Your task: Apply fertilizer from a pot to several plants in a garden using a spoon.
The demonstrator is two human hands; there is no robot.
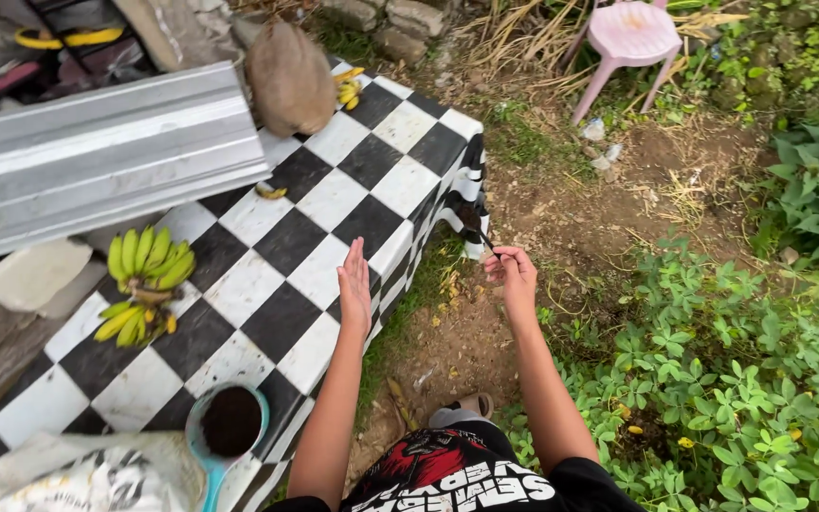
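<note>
My left hand [354, 284] is held edge-on with flat, straight fingers over the near edge of a black-and-white chequered tablecloth [334, 204]; it holds nothing. My right hand [512, 270] hangs over bare soil to the right of the table, its fingertips pinched on a small thin dark twig [483, 239]. A light-blue scoop [227, 427] filled with dark soil sits on the cloth near my left elbow. Two bunches of green-yellow bananas [147, 280] lie further left on the cloth.
A corrugated metal sheet [97, 152] lies across the table's far left. A brown coconut [289, 76] rests at the far end. A white sack [78, 474] sits bottom left. A pink plastic stool [629, 38] stands in the grass beyond. Leafy green plants [713, 379] cover the ground right.
</note>
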